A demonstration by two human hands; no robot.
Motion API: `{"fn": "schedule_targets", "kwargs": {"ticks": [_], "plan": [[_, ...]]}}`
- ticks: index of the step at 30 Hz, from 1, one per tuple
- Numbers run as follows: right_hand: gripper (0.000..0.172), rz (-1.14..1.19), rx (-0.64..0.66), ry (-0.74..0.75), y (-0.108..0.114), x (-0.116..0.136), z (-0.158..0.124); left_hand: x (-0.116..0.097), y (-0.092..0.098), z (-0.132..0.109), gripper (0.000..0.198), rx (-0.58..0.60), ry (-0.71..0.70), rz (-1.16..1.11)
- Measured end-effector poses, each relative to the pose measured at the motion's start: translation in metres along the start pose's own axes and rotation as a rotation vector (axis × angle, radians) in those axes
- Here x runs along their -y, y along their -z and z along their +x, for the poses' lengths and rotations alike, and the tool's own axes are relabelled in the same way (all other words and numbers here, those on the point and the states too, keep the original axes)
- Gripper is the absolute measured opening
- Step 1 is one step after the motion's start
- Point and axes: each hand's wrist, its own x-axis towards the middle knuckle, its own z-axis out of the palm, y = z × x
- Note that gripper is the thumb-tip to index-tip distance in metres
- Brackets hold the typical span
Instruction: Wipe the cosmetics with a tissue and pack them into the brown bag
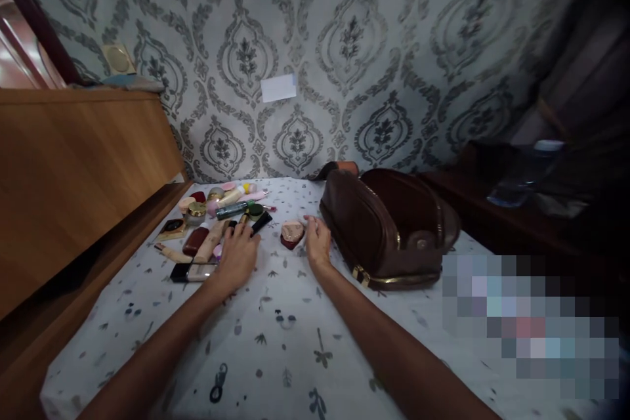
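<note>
My left hand [239, 254] rests over the right edge of a spread of cosmetics. Its fingers are apart and bent downward near a black tube [262, 222], and nothing is visibly gripped. Just left of it lie a beige tube [211, 241], a dark red oval case [195, 241] and a bottle with a black cap [201, 272]. My right hand [319, 241] is on the sheet, fingers loosely stretched and holding nothing visible. Close to its left side sits a heart-shaped case [292, 233] with a pinkish top and dark red edge.
An unzipped brown leather bag [364, 223] stands right of my right hand. Farther left are a green tube [231, 209], a gold-lidded jar [196, 210] and a compact [172, 229]. A wooden panel [88, 177] borders the left, and a clear bottle [526, 174] stands at right.
</note>
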Motion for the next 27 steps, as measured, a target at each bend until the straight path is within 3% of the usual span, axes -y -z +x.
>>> {"fn": "schedule_targets", "kwargs": {"ticks": [4,8,12,15,20,23,27], "plan": [[0.05,0.072,-0.06,0.026,0.004,0.019,-0.004,-0.023,0.005,0.003,0.025,-0.129,0.008,-0.441],[0.045,0.146,0.055,0.102,-0.004,0.045,-0.024,-0.043,-0.004,0.01,0.046,-0.104,-0.026,-0.921],[0.04,0.269,0.233,0.15,-0.013,0.063,-0.049,-0.038,-0.025,0.012,0.065,-0.071,0.031,-1.222],[0.034,0.29,0.268,0.187,-0.014,0.066,-0.055,-0.028,-0.039,0.013,0.062,-0.016,0.131,-1.457],[0.031,0.258,0.22,0.154,-0.007,0.055,-0.042,-0.018,-0.037,0.01,0.04,0.07,0.257,-1.508],[0.032,0.185,0.135,0.171,-0.001,0.047,-0.029,-0.013,-0.027,0.007,0.03,0.022,0.301,-1.477],[0.031,0.143,0.072,0.15,0.004,0.038,-0.019,-0.013,-0.025,0.005,0.035,-0.068,0.356,-1.411]]}}
